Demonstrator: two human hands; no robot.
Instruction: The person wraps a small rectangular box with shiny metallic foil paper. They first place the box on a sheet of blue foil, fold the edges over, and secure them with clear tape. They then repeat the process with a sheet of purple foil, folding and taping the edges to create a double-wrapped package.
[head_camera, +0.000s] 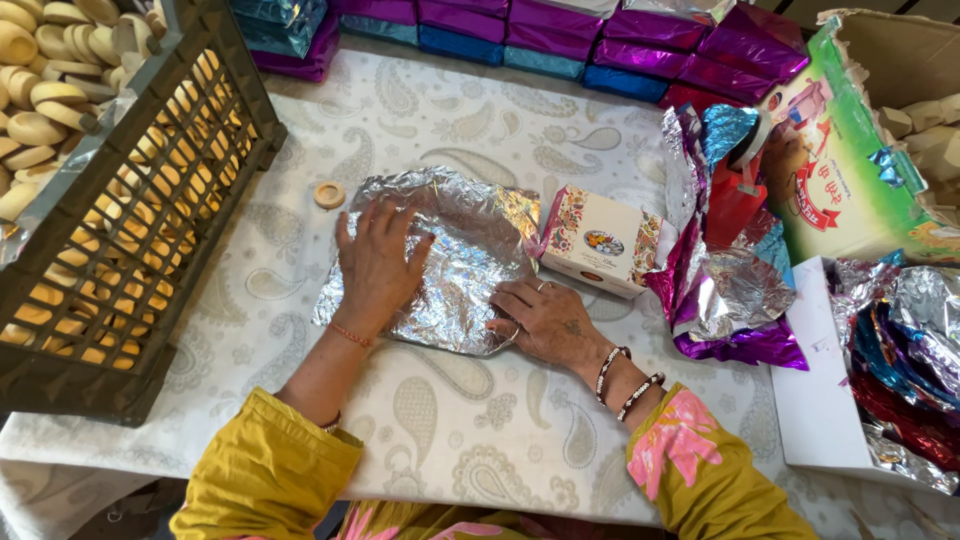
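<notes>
A crinkled sheet of silver foil (465, 240) lies flat on the white patterned tablecloth (430, 120). My left hand (378, 262) presses palm-down on the foil's left part, fingers spread. My right hand (545, 320) rests on the foil's lower right corner, fingers bent over its edge. A small printed box (600, 242) with a floral pattern sits at the foil's right edge, just beyond my right hand.
A dark plastic crate (120, 290) of pale round rings stands tilted at left; one ring (329, 194) lies loose. Wrapped purple and blue packages (560, 35) line the back. Crumpled coloured foil (730, 290), a red tape dispenser (735, 190), a cardboard carton (860, 150) and a white tray (820, 400) are at right.
</notes>
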